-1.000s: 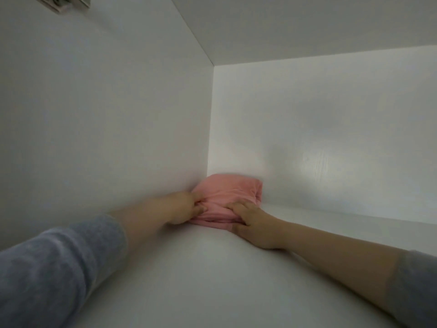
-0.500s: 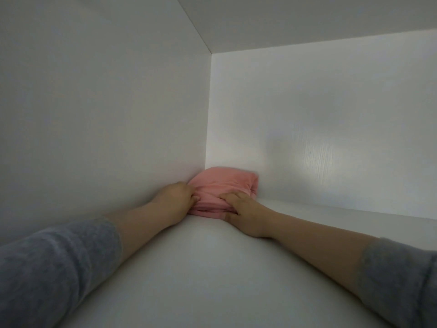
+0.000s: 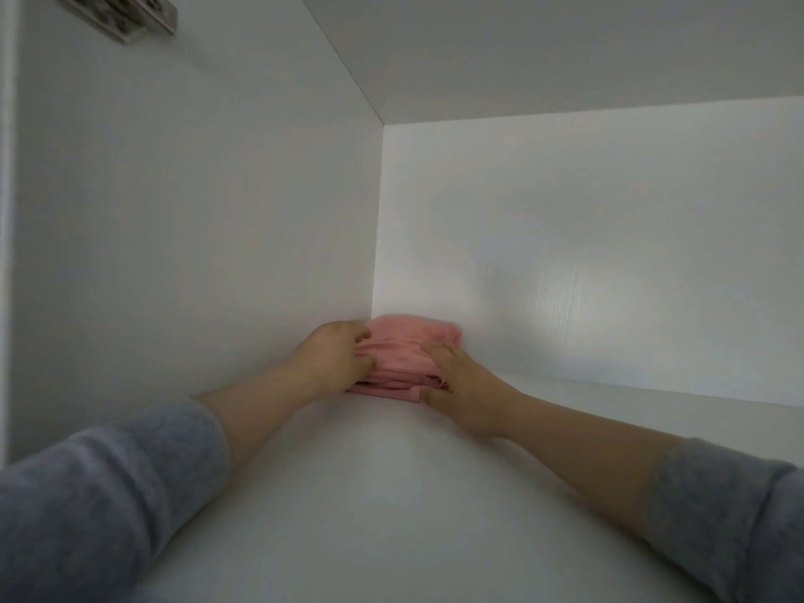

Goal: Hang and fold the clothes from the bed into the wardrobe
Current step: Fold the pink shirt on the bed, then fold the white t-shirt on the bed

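In the head view we look into a white wardrobe compartment, where a folded pink fabric garment (image 3: 404, 354) lies on the smooth white shelf board (image 3: 391, 493), held between two hands. The left hand (image 3: 333, 363) grips the garment's left edge: its fingers (image 3: 365, 339) curl over the top layers there, and its back is close to the white side wall (image 3: 195, 211); we cannot tell whether it touches the wall. The right hand (image 3: 461, 380) holds the garment's right front corner, with its fingers (image 3: 435, 352) laid over the top fold and its thumb along the lower front edge, so that the stacked layers sit pinched between them. Neither hand is spread wide; both close round the cloth. Beyond the fingertips the garment reaches into the far left corner, where the side wall meets the white back panel (image 3: 587, 254); we cannot tell whether the fabric touches either panel. Towards us from the two grips, bare forearms run back across the shelf to a grey knitted left sleeve (image 3: 100, 493) and a grey right sleeve (image 3: 731, 515). Well above the hands is the white top panel (image 3: 565, 50), and high on the side wall, near the front edge, we see a blurred metal hinge plate (image 3: 119, 13).
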The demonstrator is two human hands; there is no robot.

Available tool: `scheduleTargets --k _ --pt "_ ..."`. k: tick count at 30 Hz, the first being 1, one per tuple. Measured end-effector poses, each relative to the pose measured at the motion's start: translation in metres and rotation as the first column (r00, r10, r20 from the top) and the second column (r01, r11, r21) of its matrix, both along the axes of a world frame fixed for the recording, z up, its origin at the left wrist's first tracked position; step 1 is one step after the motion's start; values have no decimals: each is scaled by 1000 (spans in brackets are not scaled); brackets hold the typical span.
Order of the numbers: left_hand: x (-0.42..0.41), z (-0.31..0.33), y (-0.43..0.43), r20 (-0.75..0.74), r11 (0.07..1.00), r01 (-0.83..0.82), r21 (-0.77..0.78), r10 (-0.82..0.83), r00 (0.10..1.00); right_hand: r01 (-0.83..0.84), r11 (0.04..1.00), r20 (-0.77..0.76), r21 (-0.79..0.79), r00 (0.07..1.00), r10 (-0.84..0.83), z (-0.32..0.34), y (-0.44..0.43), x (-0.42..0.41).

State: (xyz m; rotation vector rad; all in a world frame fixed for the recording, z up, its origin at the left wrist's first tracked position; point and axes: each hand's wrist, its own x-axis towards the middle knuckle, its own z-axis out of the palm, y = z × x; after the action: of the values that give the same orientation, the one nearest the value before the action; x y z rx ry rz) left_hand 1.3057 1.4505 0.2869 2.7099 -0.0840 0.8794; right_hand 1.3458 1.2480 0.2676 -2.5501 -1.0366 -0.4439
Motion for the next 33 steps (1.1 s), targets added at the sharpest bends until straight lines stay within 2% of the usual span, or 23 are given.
scheduleTargets --k 3,7,9,13,16,18,27,33 --pt "-24 13 -14 69 984 95 -148 -85 994 -55 998 28 38 998 54 22 -19 -42" --pt "-67 30 -48 174 909 283 -306 -238 955 94 981 -22 171 996 -92 45 -57 -106" --pt "-94 32 -67 233 829 406 -385 -338 912 131 949 -30 288 991 -128 48 -80 -141" --pt "-152 24 -112 322 562 605 -564 -525 788 189 793 -27 579 977 -213 47 -122 -220" --pt "-193 16 -155 351 427 712 -557 -656 668 187 660 49 728 945 -323 36 -154 -282" --pt "-226 13 -191 364 329 763 -556 -729 579 191 597 117 780 891 -438 28 -180 -330" --pt "-362 4 -332 365 -13 842 -540 -905 220 319 425 100 847 691 -716 5 -280 -527" --pt "-470 -15 -423 409 -271 802 -532 -912 -37 351 342 113 871 535 -837 -5 -339 -664"
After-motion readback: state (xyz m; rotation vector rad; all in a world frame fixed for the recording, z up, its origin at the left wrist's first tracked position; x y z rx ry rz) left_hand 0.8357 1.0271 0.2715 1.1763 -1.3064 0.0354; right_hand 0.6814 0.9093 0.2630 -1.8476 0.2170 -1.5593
